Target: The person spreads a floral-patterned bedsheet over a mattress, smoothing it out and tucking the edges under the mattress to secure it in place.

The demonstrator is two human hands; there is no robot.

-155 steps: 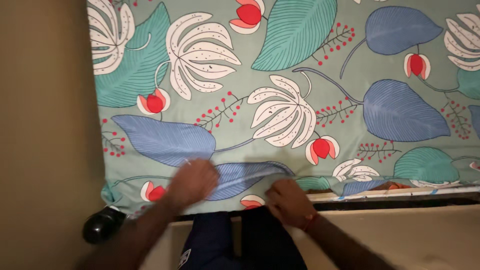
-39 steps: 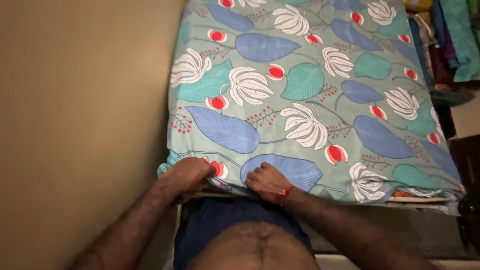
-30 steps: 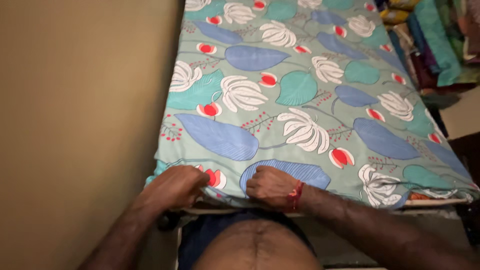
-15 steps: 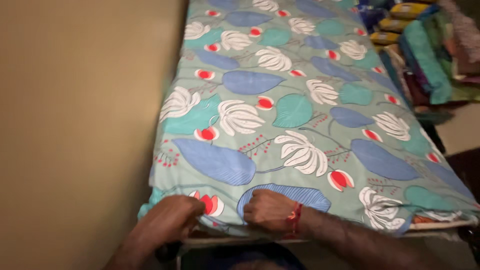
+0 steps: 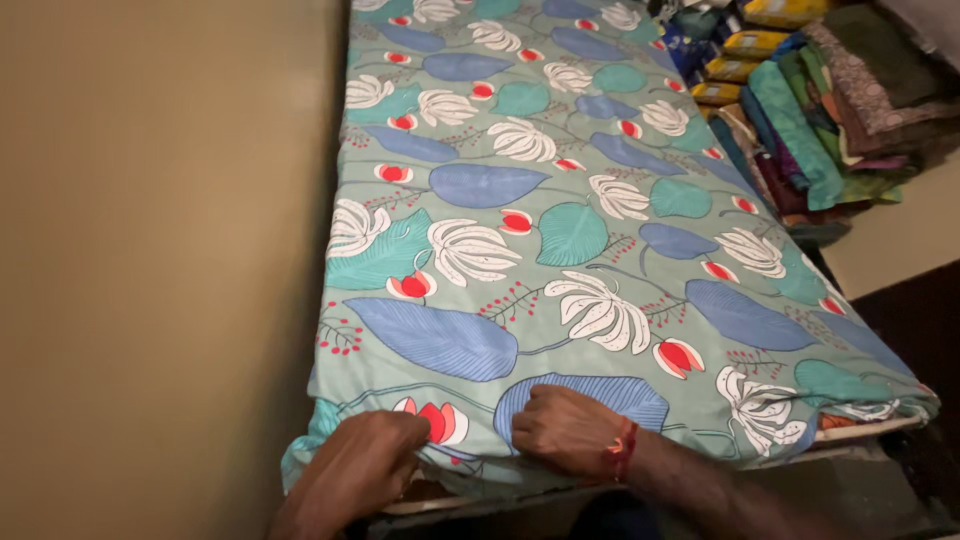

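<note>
The view has risen since the earliest picture: more of the floral bedsheet (image 5: 560, 230) beyond the hands now shows, and folded cloth stacks (image 5: 820, 100) appeared. The left hand (image 5: 360, 465) and right hand (image 5: 570, 430) now sit closer together, gripping the sheet's near edge.

The left hand (image 5: 365, 465) curls over the near edge of the flowered bedsheet (image 5: 560, 230), so its fingertips are out of sight and the grip underneath cannot be read. The right hand (image 5: 565, 430) is fisted on the cloth, fingers tucked under. Both forearms run off the bottom edge. The mattress (image 5: 860, 428) peeks out only at the right corner, the rest covered. The far end of the sheet is cut by the top edge. The stacked fabrics (image 5: 830, 90) are partly cropped, folds too small to separate.
</note>
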